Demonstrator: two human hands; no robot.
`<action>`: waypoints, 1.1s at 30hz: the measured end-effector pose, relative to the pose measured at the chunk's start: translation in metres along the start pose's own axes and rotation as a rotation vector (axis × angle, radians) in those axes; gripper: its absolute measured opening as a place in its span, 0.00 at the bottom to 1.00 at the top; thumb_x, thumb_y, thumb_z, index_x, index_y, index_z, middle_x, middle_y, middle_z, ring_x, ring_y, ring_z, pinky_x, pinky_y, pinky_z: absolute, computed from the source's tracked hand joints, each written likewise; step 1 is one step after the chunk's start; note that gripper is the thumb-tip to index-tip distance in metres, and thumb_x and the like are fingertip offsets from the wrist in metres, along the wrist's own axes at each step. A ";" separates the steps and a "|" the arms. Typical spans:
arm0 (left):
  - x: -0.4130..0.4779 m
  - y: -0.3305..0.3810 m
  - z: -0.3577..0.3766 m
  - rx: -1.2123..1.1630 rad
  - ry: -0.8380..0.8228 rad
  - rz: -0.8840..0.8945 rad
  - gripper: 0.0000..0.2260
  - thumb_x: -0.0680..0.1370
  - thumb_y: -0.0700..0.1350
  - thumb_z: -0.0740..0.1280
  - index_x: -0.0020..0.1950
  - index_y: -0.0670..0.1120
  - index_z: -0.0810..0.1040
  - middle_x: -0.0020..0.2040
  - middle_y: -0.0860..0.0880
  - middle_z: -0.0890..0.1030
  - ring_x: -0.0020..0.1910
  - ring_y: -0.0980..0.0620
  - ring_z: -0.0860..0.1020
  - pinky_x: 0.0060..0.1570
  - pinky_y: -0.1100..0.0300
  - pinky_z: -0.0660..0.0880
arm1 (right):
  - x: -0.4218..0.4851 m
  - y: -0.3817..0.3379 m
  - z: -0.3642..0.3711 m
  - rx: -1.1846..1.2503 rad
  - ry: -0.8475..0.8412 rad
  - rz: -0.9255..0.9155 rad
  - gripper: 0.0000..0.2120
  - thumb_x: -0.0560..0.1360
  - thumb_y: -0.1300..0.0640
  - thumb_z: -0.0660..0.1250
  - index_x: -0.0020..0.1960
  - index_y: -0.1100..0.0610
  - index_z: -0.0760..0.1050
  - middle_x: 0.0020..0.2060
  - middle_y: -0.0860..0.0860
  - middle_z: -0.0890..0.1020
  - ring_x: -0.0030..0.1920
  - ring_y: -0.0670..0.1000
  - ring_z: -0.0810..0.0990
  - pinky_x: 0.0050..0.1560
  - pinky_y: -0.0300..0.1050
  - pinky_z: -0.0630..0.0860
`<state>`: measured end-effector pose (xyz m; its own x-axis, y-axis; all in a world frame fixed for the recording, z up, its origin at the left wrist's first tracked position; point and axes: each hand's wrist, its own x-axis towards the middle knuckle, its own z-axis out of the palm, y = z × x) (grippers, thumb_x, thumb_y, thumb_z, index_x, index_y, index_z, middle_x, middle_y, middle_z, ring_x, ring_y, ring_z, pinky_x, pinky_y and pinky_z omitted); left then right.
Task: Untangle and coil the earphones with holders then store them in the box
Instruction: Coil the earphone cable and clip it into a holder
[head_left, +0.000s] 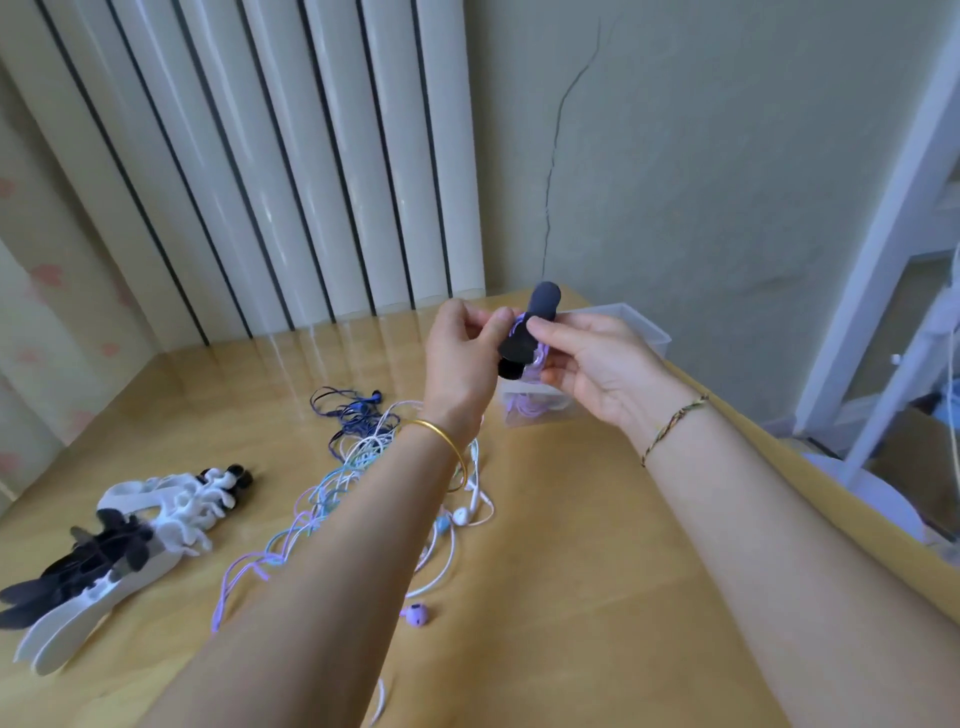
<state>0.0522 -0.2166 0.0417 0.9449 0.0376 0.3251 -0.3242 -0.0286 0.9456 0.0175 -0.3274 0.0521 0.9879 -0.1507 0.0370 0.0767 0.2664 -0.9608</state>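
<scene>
Both hands are raised above the table, over the clear plastic box (641, 328). My left hand (460, 358) and my right hand (589, 366) together pinch a dark grey holder (524, 332) wrapped around a coiled purple earphone (535, 364). One end of the holder sticks up above my fingers. Some purple cable lies inside the box, seen through its wall. A tangle of white, blue, purple and dark blue earphones (358, 467) lies on the wooden table (571, 597) under my left forearm. A loose purple earbud (415, 616) lies near the front.
A pile of black and white holders (130, 540) lies at the left of the table. Vertical white slats stand behind the table, a cracked wall to the right. The table's right edge runs diagonally past my right forearm; white furniture stands beyond it.
</scene>
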 end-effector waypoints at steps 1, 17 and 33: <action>0.008 -0.001 0.002 0.012 -0.035 -0.006 0.10 0.78 0.40 0.66 0.38 0.45 0.69 0.40 0.44 0.77 0.39 0.49 0.75 0.41 0.56 0.74 | 0.009 -0.004 -0.003 0.000 0.006 0.001 0.07 0.76 0.66 0.65 0.40 0.59 0.77 0.28 0.52 0.80 0.23 0.45 0.74 0.25 0.33 0.71; 0.073 -0.040 0.004 0.495 -0.115 0.064 0.08 0.76 0.35 0.64 0.53 0.40 0.78 0.46 0.48 0.77 0.45 0.52 0.74 0.48 0.62 0.71 | 0.129 -0.021 -0.013 -1.390 -0.126 -0.012 0.16 0.70 0.67 0.70 0.58 0.65 0.76 0.38 0.56 0.76 0.40 0.55 0.74 0.36 0.46 0.75; 0.074 -0.055 0.001 0.449 -0.160 -0.029 0.11 0.74 0.32 0.65 0.53 0.43 0.69 0.40 0.48 0.75 0.41 0.45 0.76 0.51 0.48 0.77 | 0.157 0.013 0.014 -1.507 -0.200 0.162 0.10 0.72 0.59 0.71 0.39 0.61 0.71 0.33 0.56 0.76 0.33 0.57 0.75 0.49 0.51 0.79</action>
<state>0.1400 -0.2131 0.0141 0.9597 -0.1083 0.2594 -0.2797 -0.4600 0.8427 0.1753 -0.3340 0.0490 0.9829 -0.0564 -0.1755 -0.1127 -0.9374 -0.3296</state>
